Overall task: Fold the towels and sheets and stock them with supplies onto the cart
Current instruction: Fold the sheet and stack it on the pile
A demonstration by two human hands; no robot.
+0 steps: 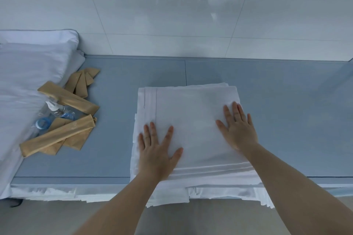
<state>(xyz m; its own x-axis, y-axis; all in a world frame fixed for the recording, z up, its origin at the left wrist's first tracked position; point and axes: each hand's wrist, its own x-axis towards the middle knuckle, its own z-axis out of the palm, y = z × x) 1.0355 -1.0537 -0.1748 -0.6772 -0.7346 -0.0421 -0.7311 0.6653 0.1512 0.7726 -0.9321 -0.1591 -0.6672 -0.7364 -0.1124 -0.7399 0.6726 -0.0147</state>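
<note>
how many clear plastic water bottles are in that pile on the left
2, it seems: one clear plastic water bottle with a white cap, another with a blue cap nearer, both among the tan paper packets. More may be hidden.

This looks like a hotel linen or housekeeping room: glossy white wall tiles [172, 11] fill the upper frame, a grey-blue worktop [114, 101] runs across the middle, and at left lie white pillows [32, 66], paper-wrapped amenity packets [57, 135] and plastic bottles [51, 114].

Both hands, left [155, 150] and right [238, 129], press flat on the folded white sheet [193, 120] on the blue tabletop [114, 120].
</note>
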